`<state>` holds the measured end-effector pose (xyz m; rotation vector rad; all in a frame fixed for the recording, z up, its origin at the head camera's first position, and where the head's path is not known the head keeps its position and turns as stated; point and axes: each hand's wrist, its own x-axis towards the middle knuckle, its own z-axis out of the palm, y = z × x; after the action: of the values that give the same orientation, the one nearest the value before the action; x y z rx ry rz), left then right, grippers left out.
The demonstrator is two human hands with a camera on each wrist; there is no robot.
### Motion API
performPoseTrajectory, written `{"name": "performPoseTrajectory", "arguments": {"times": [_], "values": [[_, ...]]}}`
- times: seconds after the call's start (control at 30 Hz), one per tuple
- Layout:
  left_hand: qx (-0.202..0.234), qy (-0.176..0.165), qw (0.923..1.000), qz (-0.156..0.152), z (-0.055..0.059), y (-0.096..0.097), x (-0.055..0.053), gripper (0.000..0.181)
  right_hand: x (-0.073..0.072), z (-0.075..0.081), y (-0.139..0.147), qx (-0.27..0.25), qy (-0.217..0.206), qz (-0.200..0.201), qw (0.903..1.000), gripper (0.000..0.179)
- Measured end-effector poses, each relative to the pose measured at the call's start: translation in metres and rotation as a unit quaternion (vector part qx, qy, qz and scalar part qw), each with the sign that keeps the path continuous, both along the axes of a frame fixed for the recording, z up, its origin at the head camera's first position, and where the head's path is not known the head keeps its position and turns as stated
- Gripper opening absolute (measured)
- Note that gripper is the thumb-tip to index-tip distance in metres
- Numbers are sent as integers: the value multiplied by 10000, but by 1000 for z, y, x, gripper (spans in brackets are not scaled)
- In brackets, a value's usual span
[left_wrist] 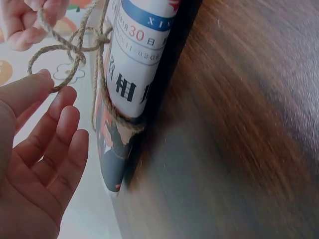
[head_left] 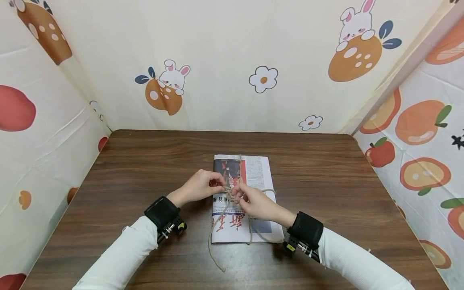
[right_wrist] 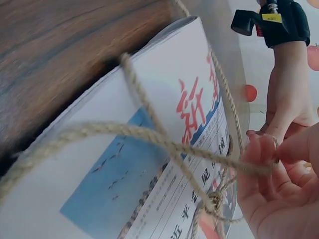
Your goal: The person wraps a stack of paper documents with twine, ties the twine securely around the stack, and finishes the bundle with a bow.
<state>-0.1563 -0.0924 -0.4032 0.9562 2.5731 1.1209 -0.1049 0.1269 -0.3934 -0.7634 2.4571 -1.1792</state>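
Observation:
A folded newspaper stack (head_left: 259,171) lies on the table, bound lengthwise and crosswise with twine (right_wrist: 137,89). A knot (right_wrist: 213,201) sits on its upper face where the strands cross. Over the stack's left edge, my left hand (head_left: 199,186) pinches a loop of twine (left_wrist: 44,49) between thumb and index finger; its other fingers are spread loosely. My right hand (head_left: 257,201) is just to the right, above the paper, and pinches another strand (right_wrist: 219,159) between thumb and fingers. One loose twine end (head_left: 210,245) trails off the near left corner.
The brown wooden table (head_left: 152,153) extends on all sides of the stack. Behind it rises a curtain (head_left: 221,48) printed with rabbits and flowers, and fruit-patterned sheets (head_left: 420,173) hang at the sides. Black cuffs with cameras (head_left: 306,231) wrap both wrists.

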Motion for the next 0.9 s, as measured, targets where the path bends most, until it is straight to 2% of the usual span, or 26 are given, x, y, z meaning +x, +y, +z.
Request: {"name": "performPoseTrajectory", "arguments": {"times": [0.17, 0.37, 0.47, 0.67, 0.9], "values": [[-11, 112, 9999, -36, -1, 4, 2, 4, 2, -3, 5, 285, 245, -98, 9992, 17], [21, 133, 9999, -85, -1, 9, 4, 4, 4, -10, 12, 771, 833, -106, 9935, 6], [55, 103, 9999, -92, -3, 10, 6, 3, 3, -12, 17, 864, 1158, -131, 9894, 2], [-30, 235, 9996, -134, -7, 12, 9, 4, 1, -18, 28, 1162, 1792, -299, 9765, 9], [-166, 494, 9985, -144, -8, 13, 11, 7, -2, -22, 39, 1372, 1965, -437, 9699, 9]]}}
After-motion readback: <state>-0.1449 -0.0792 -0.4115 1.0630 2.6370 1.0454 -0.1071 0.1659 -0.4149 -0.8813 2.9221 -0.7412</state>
